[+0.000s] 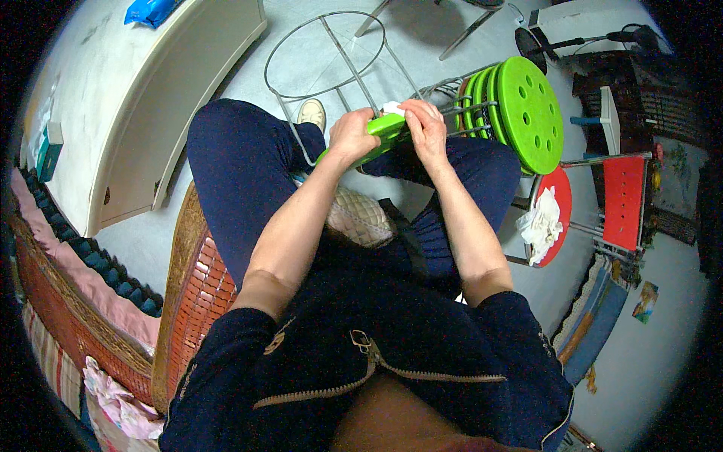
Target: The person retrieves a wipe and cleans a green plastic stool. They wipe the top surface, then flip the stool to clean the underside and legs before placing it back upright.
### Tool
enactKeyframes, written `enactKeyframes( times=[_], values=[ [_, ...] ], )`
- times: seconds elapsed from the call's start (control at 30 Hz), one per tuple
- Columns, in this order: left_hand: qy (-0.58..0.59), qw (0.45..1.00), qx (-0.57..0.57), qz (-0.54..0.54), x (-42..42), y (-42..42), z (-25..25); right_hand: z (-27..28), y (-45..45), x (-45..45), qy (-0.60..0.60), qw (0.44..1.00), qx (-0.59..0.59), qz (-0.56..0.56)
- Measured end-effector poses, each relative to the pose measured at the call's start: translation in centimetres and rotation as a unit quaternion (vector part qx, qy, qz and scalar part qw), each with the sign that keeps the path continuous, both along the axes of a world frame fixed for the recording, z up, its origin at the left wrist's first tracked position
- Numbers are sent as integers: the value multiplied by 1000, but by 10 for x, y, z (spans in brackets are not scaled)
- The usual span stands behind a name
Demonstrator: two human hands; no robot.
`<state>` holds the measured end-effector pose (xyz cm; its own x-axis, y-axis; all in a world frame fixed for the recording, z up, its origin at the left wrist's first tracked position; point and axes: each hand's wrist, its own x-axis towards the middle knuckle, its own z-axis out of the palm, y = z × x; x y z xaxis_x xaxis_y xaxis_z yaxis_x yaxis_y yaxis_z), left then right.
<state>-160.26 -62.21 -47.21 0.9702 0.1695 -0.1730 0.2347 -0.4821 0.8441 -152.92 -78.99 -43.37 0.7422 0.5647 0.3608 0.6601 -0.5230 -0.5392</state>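
A metal-legged stool with a green seat (pixel 390 125) is tipped on its side between my knees, its legs and round metal ring (pixel 325 18) pointing away from me. My left hand (pixel 353 137) grips the seat's edge, the thumb on its near side. At the other end of the edge is my right hand (pixel 427 130), fingers bent over a white tissue or cloth (pixel 393 107) that lies against the seat. Most of the seat's face is hidden by my hands and forearms.
Green-topped stools (pixel 531 116) are stacked at my right. Nearer stands a red stool (pixel 558 206) holding crumpled white tissues (pixel 542 223). A white table (pixel 118 96) curves along my left, carrying a blue packet (pixel 149 11) and a teal box (pixel 49 151).
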Motion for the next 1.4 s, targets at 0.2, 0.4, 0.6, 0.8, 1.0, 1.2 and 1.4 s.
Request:
enactKeyframes(
  times=[0.2,0.4,0.6,0.8,1.0,1.2,1.4],
  values=[
    [-93,982,-149,77,-2,4,-6,0,-26,53,93,991,68,-73],
    [-173,937,-243,179,-7,-17,-15,42,20,45,-28,999,24,32],
    [-181,933,-259,174,-21,-26,-9,57,29,-14,-118,979,-30,165],
    [-142,947,-238,160,-28,-33,-11,14,-7,40,-11,1000,-6,13],
    [-149,951,-233,140,-29,-39,-18,-72,-65,102,355,868,261,-229],
    [-159,944,-243,157,-30,-28,-10,-54,-45,111,405,852,232,-238],
    [-171,938,-267,140,-31,-13,14,-18,-30,151,442,874,135,-151]
  ],
)
